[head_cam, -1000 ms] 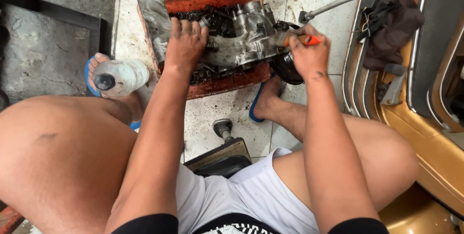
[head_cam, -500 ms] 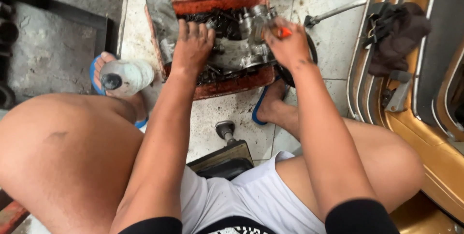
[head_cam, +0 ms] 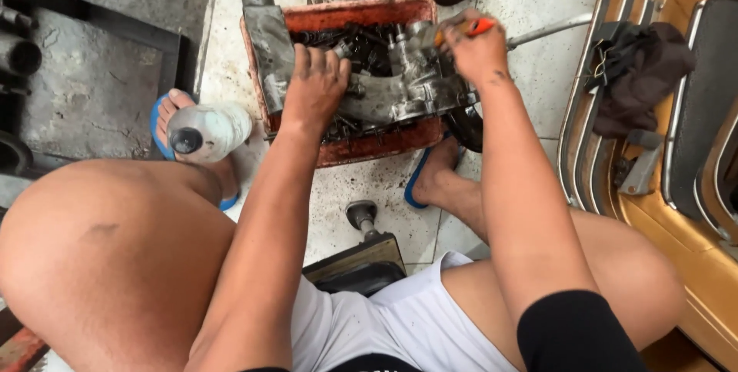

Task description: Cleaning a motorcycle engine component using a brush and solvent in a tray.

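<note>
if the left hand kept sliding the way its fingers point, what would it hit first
Probably the dark loose parts in the red tray, just beyond the fingertips of the left hand, then the tray's far wall. Depth is hard to judge from above.

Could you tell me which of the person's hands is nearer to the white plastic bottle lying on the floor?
Left. The left hand rests on the tray's parts, just right of the white plastic bottle; the right hand is farther right.

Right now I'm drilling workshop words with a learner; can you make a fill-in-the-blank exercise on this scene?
1. The left hand presses on the grey metal ____.
2. The right hand grips a tool with an ____ handle.
3. The engine part lies in a ____ tray.
4. The plastic bottle lies beside a ____ sandal.

Missing words: engine part; orange; red; blue
</note>
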